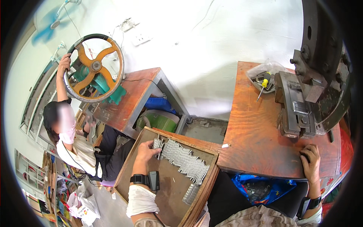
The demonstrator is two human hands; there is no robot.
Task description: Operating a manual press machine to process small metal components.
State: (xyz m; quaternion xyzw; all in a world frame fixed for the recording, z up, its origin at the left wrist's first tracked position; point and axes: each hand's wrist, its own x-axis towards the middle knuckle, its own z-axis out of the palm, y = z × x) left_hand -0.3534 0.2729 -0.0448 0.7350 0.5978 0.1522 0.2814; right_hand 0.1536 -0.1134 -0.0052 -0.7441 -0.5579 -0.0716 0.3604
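Note:
A shallow wooden tray (126, 166) lies tilted before me, with long slanting rows of small silvery metal pieces (185, 160) packed side by side. My left hand (145, 152) reaches in over its left side, thumb and fingers closed around the pieces at the row's upper left end. A separate small block of similar pieces (191, 194) sits near the tray's lower right side. On the front part of the wooden table, my right hand (311, 160) rests with loosely bent fingers and nothing visible in it. Above it stands a dark metal press (302, 102).
A bag of dark parts (261, 77) with a yellow-black screwdriver (266, 81) lies on the table (249, 125). A blue bag (245, 189) hangs below its front edge. At left, a person (79, 147) holds a large handwheel (96, 67) at another bench (147, 81).

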